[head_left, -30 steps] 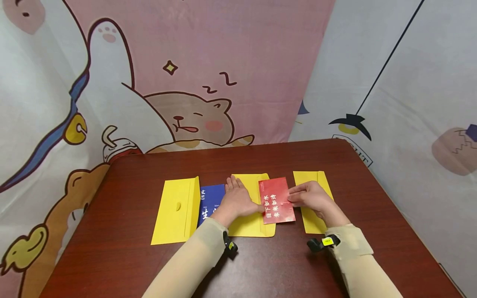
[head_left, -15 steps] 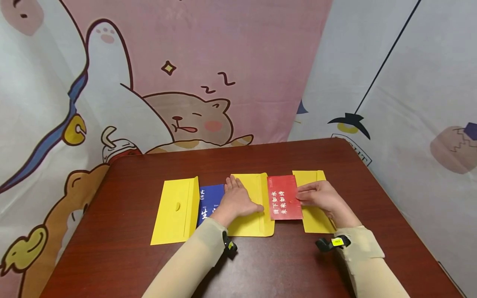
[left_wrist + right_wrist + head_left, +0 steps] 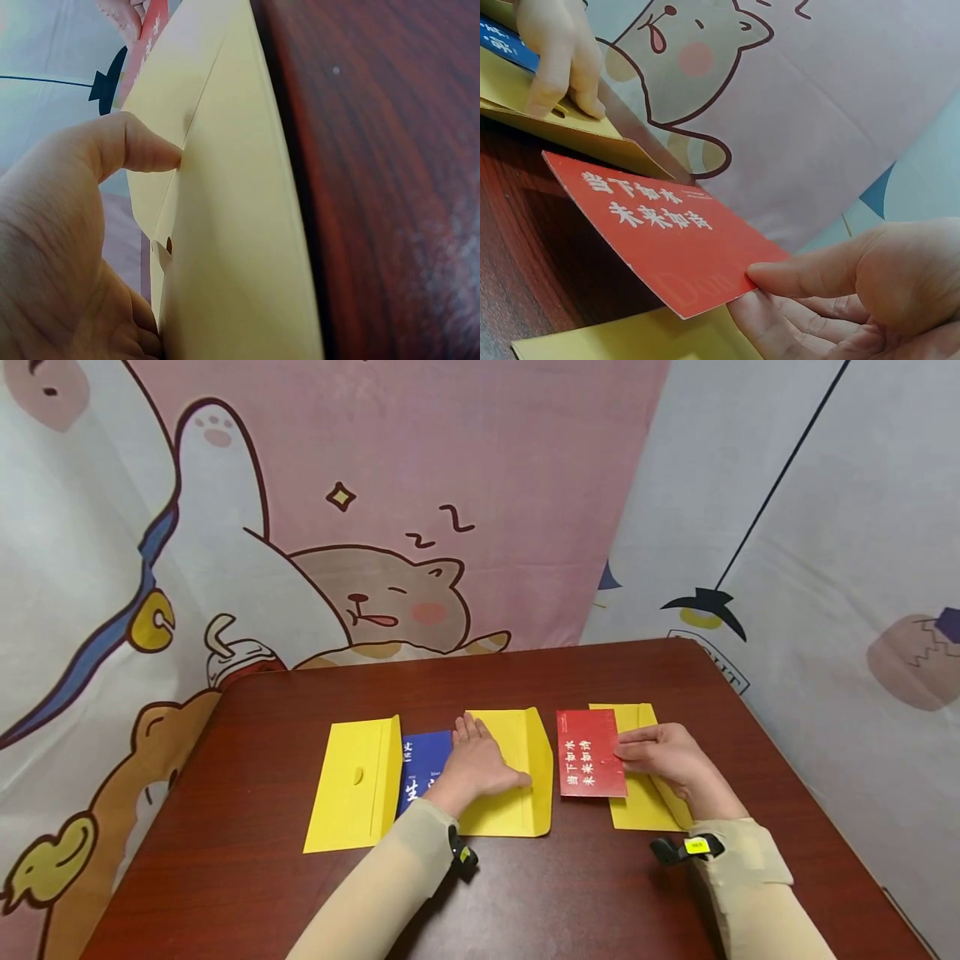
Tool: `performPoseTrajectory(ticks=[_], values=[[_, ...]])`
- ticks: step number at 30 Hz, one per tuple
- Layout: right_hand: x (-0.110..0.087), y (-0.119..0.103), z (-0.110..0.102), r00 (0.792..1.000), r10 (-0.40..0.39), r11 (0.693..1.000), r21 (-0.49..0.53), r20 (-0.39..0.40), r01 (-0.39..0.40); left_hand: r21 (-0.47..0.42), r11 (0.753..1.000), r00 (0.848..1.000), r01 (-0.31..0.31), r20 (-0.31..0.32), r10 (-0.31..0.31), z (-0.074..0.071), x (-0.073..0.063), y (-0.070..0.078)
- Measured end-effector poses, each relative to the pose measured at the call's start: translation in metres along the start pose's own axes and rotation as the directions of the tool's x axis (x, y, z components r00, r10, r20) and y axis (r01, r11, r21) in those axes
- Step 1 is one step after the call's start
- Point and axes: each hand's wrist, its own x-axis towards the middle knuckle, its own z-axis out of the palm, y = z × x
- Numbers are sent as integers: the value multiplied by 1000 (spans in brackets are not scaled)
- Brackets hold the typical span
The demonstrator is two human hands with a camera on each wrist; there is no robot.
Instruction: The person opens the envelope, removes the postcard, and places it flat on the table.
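Note:
My right hand point(image 3: 671, 762) pinches a red card point(image 3: 585, 764) with white lettering by its right edge, thumb on top and fingers beneath. In the right wrist view the card point(image 3: 656, 240) is tilted and held above the table, apart from the middle envelope. My left hand point(image 3: 478, 770) rests on the yellow middle envelope point(image 3: 506, 818) with its fingers stretched out. The left wrist view has the thumb touching this envelope point(image 3: 232, 247) beside the crease of its flap. The envelope's flap stands out to the right, unfolded.
At the left lies another yellow envelope point(image 3: 348, 810), a blue card point(image 3: 422, 764) with white lettering next to it, partly covered by my left hand. A third yellow envelope point(image 3: 637, 814) lies under my right hand. Printed cloth point(image 3: 540, 527) hangs behind the dark red table point(image 3: 570, 893).
My right hand has moved right with the red card, from over the middle envelope's flap to the gap beside it, overlapping the right envelope. My left hand has stayed put.

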Motion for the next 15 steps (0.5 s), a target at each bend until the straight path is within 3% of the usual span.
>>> performPoseTrajectory(ticks=[6, 15], values=[[3, 4, 1, 1000, -1, 999, -34, 4, 1, 11, 1000, 1000, 6, 2, -6, 0, 0, 1], [10, 1, 20, 1000, -5, 991, -133, -26, 2, 1, 1000, 1000, 10, -1, -10, 1, 0, 1]])
